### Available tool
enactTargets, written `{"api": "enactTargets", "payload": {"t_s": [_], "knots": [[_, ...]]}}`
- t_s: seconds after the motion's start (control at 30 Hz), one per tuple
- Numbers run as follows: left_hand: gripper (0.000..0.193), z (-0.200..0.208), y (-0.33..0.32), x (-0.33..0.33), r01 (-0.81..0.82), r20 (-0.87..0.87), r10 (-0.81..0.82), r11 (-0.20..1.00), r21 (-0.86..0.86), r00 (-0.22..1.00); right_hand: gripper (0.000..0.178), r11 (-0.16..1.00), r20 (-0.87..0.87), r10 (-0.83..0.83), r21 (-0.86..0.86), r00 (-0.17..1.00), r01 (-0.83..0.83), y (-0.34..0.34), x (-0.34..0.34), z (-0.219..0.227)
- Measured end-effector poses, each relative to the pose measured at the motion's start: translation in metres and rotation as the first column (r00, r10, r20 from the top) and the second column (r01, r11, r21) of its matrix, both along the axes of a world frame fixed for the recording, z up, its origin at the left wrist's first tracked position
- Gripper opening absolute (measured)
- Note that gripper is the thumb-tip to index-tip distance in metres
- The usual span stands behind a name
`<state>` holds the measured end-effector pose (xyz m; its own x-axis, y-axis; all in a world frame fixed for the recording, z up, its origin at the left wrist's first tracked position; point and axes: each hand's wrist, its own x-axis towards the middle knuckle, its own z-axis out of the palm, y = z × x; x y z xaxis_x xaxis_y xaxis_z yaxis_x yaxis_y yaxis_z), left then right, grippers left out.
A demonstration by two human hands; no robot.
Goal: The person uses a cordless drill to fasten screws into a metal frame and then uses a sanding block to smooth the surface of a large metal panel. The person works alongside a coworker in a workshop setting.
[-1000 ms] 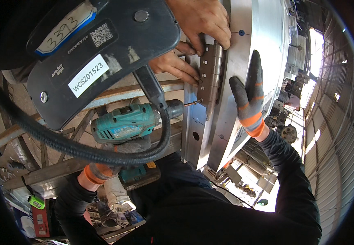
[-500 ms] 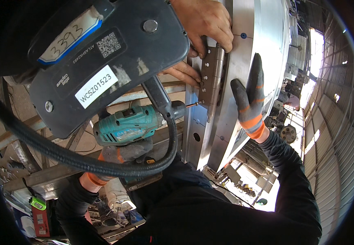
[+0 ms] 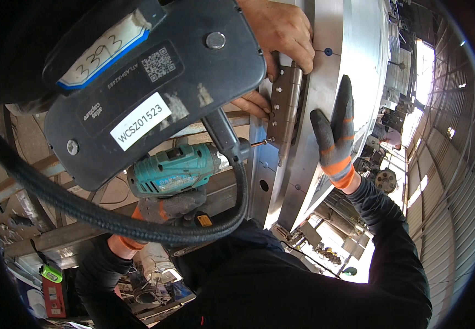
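Note:
My left hand point(image 3: 174, 205), in a grey and orange glove, grips a teal cordless drill driver point(image 3: 177, 169). The thin bit point(image 3: 260, 143) reaches the screw at the lower end of a long metal hinge point(image 3: 282, 112). That hinge lies along an aluminium frame point(image 3: 267, 167). My gloved right hand point(image 3: 334, 140) lies flat on the frame's right side, fingers stretched out. A co-worker's bare hand point(image 3: 287, 34) presses the hinge's upper end. Another bare hand point(image 3: 253, 104) touches its left edge, partly hidden behind a black box.
A black box point(image 3: 155, 93) with labels and a thick black cable point(image 3: 111, 219) covers much of the upper left. Metal bars point(image 3: 56, 238) run below the driver. A green tape measure point(image 3: 51, 272) and a red box point(image 3: 55, 299) sit at lower left. Corrugated wall at right.
The black box and its cable have shifted slightly right and down in view. The driver's bit stays at the hinge's lower end. My right hand keeps its place.

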<state>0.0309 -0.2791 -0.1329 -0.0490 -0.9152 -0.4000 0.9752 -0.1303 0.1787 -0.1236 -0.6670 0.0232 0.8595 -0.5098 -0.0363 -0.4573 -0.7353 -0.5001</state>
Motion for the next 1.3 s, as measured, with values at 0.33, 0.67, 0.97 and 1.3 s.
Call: {"api": "enactTargets", "payload": {"t_s": [0.33, 0.67, 0.97, 1.3], "knots": [[0.038, -0.007, 0.007, 0.004, 0.143, -0.285, -0.086, 0.972, 0.187, 0.955, 0.087, 0.999, 0.042, -0.027, -0.030, 0.999, 0.029, 0.007, -0.003, 0.006], [0.032, 0.014, -0.012, 0.015, 0.050, -0.055, -0.045, 0.994, 0.101, 0.998, 0.071, 0.916, -0.073, -0.401, -0.053, 0.913, 0.398, 0.110, -0.150, 0.055], [0.036, 0.013, -0.010, 0.015, 0.072, -0.051, -0.067, 0.993, 0.094, 0.996, 0.039, 0.828, -0.176, 0.554, 0.022, 0.813, -0.560, 0.139, -0.107, 0.050], [0.036, 0.013, -0.012, 0.016, 0.082, -0.065, -0.077, 0.994, 0.072, 0.995, 0.062, 0.950, -0.477, 0.160, -0.165, 0.864, -0.267, 0.191, -0.086, -0.029]]}}
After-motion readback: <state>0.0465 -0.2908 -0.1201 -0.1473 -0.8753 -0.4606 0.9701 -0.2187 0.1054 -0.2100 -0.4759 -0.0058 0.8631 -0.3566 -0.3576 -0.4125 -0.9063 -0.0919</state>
